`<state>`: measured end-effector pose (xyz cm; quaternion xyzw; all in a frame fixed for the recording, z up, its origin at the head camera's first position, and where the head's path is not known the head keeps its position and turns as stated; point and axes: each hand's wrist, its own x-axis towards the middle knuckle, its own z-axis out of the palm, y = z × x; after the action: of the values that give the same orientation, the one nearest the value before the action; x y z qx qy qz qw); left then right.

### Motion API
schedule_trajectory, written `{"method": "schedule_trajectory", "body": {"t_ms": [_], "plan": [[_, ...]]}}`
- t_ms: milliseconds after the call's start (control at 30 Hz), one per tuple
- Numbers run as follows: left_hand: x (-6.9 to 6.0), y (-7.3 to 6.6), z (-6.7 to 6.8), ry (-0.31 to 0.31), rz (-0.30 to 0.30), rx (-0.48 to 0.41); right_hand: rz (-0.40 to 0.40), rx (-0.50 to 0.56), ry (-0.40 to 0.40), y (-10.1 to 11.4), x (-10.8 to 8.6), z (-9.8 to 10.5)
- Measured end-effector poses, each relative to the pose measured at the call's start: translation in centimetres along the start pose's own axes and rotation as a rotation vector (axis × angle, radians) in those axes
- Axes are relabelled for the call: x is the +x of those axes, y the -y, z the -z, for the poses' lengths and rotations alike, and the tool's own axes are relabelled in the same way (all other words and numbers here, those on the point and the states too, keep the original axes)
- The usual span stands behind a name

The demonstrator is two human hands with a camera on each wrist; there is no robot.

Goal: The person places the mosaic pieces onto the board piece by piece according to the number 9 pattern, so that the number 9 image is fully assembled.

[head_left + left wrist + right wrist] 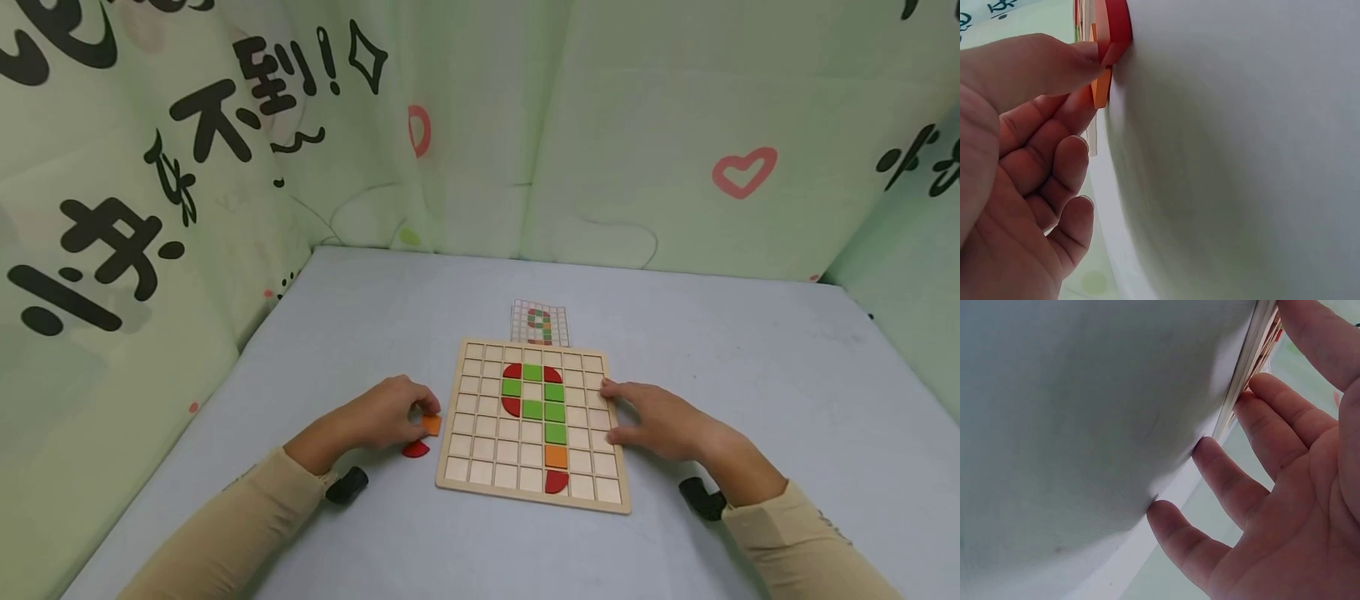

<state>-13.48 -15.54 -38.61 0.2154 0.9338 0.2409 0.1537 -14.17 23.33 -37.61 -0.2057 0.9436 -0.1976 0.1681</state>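
Observation:
My left hand (392,414) is at the left of the wooden grid board (468,450), thumb and a fingertip pinching an orange square tile (431,426) low at the tabletop. A red quarter-round tile (416,449) lies just in front of it; in the left wrist view this red tile (1116,28) partly covers the orange tile (1102,90). On the board, red, green and orange tiles form a loop with a stem below. Against the board's right edge rests my right hand (660,418), fingers extended and spread. In the right wrist view its fingers (1269,434) touch the board edge and table.
Behind the board lies a pattern card (551,321) printed with a similar coloured figure, its lower part hidden by the board. The pale table (720,333) is bordered by light green curtains (480,167) at the back and sides.

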Motion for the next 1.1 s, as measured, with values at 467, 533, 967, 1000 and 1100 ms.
{"method": "schedule_trajectory", "body": {"t_ms": [467, 533, 967, 1000, 1100], "plan": [[0.4, 0.0, -0.1, 0.013, 0.042, -0.047, 0.003, -0.006, 0.008, 0.0, 0.1, 0.0], [0.5, 0.1, 0.0, 0.013, 0.038, -0.042, 0.003, -0.012, 0.007, -0.1, 0.2, 0.1], [0.7, -2.0, 0.7, 0.015, -0.028, -0.036, -0.012, -0.005, 0.011, -0.1, 0.2, 0.0], [0.8, -2.3, 0.6, 0.023, -0.033, -0.042, -0.011, -0.005, 0.01, -0.1, 0.2, 0.0], [1.1, -3.2, 0.3, 0.042, -0.056, -0.042, -0.01, -0.004, 0.009, -0.1, 0.1, 0.0]]}}
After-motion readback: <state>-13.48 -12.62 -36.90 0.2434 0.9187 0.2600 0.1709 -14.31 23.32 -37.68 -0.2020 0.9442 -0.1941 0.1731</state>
